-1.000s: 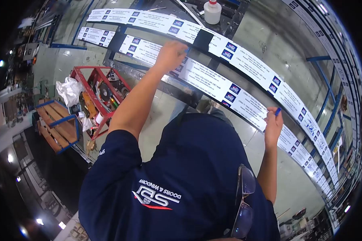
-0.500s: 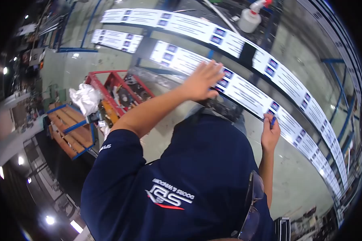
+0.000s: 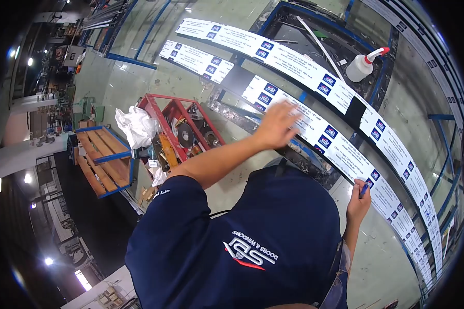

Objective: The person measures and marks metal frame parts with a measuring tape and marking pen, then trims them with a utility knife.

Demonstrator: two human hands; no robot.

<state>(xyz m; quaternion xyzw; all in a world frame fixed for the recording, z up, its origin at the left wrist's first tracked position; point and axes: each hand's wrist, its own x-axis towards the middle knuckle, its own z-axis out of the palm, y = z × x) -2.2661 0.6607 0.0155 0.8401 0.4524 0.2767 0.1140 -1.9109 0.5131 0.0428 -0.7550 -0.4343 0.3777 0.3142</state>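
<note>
My left hand point(image 3: 281, 126), fingers apart and slightly blurred, is over the nearer long profile point(image 3: 345, 152), which is covered in white film printed with blue logos. Farther right along this profile, my right hand point(image 3: 359, 201) is at its near edge. A small blue pen point(image 3: 364, 190) is held in the right fingers, its tip side partly hidden. Beyond lies a second film-covered profile point(image 3: 299, 67), roughly parallel to the first, with a bare black patch point(image 3: 355, 111) where the film is interrupted. A similar grey gap point(image 3: 237, 81) shows on the nearer profile, left of my left hand.
A white bottle with a red nozzle point(image 3: 360, 68) stands on a dark blue-edged rack behind the profiles. To the left are a red tool carrier point(image 3: 157, 110) with discs and tools, white crumpled cloth point(image 3: 136, 126) and a blue-framed wooden-slat pallet point(image 3: 100, 159).
My view has shifted, so the profiles sit lower and farther right. My left hand has moved a little leftward along the nearer profile. My right hand still holds the pen by the same logo.
</note>
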